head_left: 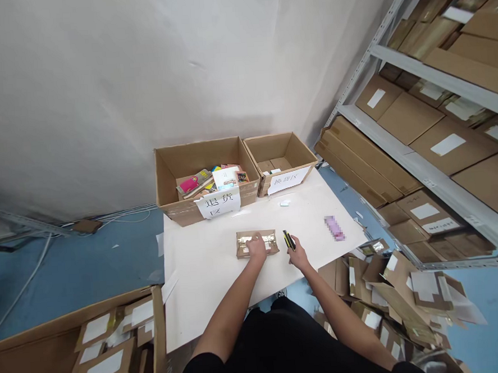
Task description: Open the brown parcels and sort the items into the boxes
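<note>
A small taped cardboard box (271, 237) lies flat on the white table (206, 256). From above, my left hand (256, 245) is closed against its top, fingers over the shiny tape and a white label. Just right of the box, my right hand (297, 254) grips a black and yellow utility knife (289, 240), pointing away from me and apart from the box. Whether its blade is out is too small to tell.
At the table's back stand a large open carton (178, 211) of packaged goods and a smaller open carton (263, 186), both with handwritten signs. A blurred pink item (335, 228) lies right. Parcels fill a carton (158, 327) at lower left. Shelving (421, 181) and piled cardboard (390, 296) flank the right.
</note>
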`<state>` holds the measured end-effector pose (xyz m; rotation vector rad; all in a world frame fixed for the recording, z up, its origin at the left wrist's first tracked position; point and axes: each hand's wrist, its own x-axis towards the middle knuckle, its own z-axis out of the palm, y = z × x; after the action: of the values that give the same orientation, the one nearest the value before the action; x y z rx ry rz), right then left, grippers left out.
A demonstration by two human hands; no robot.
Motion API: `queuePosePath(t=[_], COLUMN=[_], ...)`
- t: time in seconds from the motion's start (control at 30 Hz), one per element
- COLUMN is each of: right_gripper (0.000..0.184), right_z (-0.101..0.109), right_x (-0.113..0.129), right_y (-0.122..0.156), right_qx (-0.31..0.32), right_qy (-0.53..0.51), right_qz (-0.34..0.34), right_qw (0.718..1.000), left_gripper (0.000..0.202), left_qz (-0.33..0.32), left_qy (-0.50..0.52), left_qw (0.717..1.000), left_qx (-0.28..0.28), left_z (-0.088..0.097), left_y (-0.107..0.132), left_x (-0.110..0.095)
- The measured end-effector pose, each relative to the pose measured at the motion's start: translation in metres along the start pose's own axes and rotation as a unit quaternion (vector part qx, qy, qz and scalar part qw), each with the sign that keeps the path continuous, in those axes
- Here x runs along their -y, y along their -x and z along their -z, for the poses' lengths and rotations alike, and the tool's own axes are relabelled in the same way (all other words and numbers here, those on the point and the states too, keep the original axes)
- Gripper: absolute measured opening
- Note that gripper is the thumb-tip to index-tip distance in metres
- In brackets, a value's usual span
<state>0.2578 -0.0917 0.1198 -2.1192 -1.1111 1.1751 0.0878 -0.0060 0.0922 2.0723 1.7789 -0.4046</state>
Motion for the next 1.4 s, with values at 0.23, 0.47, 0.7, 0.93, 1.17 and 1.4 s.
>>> queuePosePath(t=[0.23,0.47,0.7,0.93,1.17,1.4], right_gripper=[0.052,0.052,0.051,0.049,0.063,0.083], right_z=[-0.017,-0.018,-0.014,-0.003,-0.005,-0.071], right_x=[0.015,0.02,0.017,0.012,-0.013,0.008], right_y=[-0.001,0.004,0.014,0.027,0.024,0.005], right_qx=[0.005,0.046,0.07,0.106,-0.063,-0.029], right_qy=[0.223,0.313,0.379,0.387,0.204,0.178], right_qz=[0.089,0.069,0.064,0.068,0.023,0.058], right_qw=[0.971,0.946,0.921,0.913,0.977,0.982], left_gripper=[0.085,0.092,0.089,0.091,0.078,0.054], left_qz=[-0.131,-0.147,-0.143,-0.138,0.044,0.009], left_qy=[0.016,0.04,0.043,0.039,0.053,0.112], left_qw=[0.991,0.988,0.989,0.99,0.996,0.993], left_qx=[-0.006,0.02,0.002,0.015,-0.052,0.036], left_z=[-0.008,-0.022,-0.023,-0.02,-0.011,-0.007], left_y=[0.005,0.007,0.007,0.006,0.017,0.029], left_x=[0.057,0.074,0.074,0.073,0.048,0.057])
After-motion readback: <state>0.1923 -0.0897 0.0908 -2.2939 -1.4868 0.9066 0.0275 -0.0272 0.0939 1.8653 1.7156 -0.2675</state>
